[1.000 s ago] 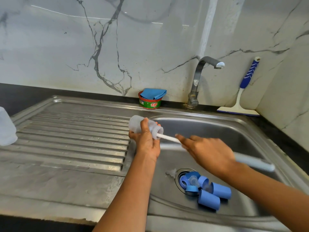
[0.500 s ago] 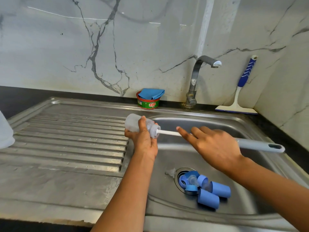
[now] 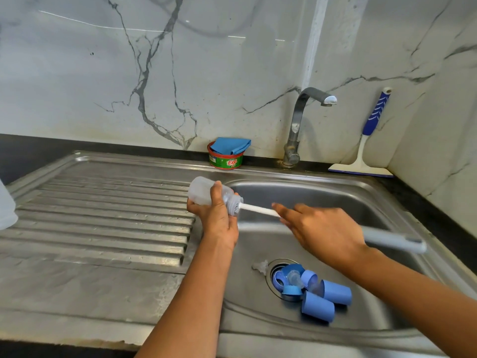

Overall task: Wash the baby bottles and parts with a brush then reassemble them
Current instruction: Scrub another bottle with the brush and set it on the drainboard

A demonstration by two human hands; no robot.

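Home kitchen, washing-up corner.
Stainless steel sink (image 3: pixel 312 195) with ribbed drainboard (image 3: pixel 103 210) set in a dark desk (image 3: pixel 23 147); tap (image 3: pixel 296 120), dish-soap tub (image 3: pixel 227 162), squeegee (image 3: pixel 371 125) against marble-veined wall (image 3: pixel 77 73).

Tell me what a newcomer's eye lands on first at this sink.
At the left edge of the stainless steel sink basin, the left hand grips a clear plastic baby bottle lying sideways. The right hand holds a long white-and-grey bottle brush, its head inside the bottle's neck. Lower down, a heap of blue plastic caps and rings lies at the drain.
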